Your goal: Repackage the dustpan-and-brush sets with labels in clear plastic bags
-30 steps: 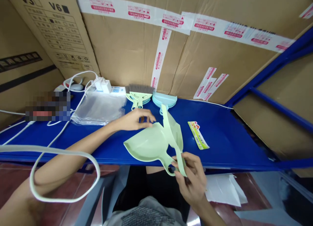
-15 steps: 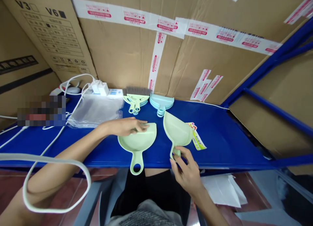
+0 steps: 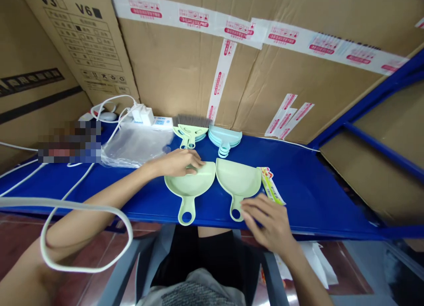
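Observation:
Two pale green dustpans lie side by side on the blue table, handles toward me. My left hand (image 3: 180,162) grips the straight back edge of the left dustpan (image 3: 192,189), its thumb over the pan. The right dustpan (image 3: 238,175) lies flat, its rim close to the left one. Beside its looped handle is my right hand (image 3: 266,215), fingers loosely bent and apart, fingertips at the handle's right side. Whether they touch it is hard to tell. A colourful printed card (image 3: 272,187) lies along the right dustpan's right edge.
Behind are green brushes (image 3: 190,131) with grey bristles and a stack of light blue dustpans (image 3: 225,138). Clear plastic bags (image 3: 135,145) and a power strip (image 3: 162,122) lie at back left. A white cable (image 3: 127,226) loops over my left forearm. Cardboard (image 3: 172,58) walls the back.
The right dustpan has gone from tilted in my right hand to flat on the table. My right hand has let go of its handle and shifted right. My left hand stays on the left dustpan.

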Demonstrator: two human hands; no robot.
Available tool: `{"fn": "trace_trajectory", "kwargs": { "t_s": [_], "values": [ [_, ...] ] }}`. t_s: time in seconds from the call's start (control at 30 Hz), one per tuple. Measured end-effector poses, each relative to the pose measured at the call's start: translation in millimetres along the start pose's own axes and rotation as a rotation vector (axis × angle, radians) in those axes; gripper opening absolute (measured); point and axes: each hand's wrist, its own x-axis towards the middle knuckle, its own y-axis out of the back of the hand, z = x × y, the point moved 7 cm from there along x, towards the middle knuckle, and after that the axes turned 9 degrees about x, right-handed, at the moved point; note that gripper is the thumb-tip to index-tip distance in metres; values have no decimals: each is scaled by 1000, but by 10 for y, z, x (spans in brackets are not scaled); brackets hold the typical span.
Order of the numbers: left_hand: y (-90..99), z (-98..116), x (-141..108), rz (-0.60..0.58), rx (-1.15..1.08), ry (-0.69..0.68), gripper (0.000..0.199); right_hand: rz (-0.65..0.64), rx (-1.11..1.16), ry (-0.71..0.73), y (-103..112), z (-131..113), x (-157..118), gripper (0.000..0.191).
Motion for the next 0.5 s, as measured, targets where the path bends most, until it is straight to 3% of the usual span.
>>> {"fn": "trace_trajectory", "kwargs": {
  "t_s": [0.1,0.17,0.27,0.37,0.5],
  "values": [
    [2,54,7,41,55,-37,28,-71,-80,-104,-3,511,502,19],
    [-2,71,12,42,84,-52,28,-370,-113,-210,-181,942,769,21],
    [0,71,15,29,99,-55,32,-688,-13,-318,-378,1413,938,51],
    [10,68,6,31,101,-62,34,-738,127,-306,-466,1580,947,65],
    [11,36,-11,47,73,-67,35,-691,204,-255,-500,1577,843,55]
  ]
}}
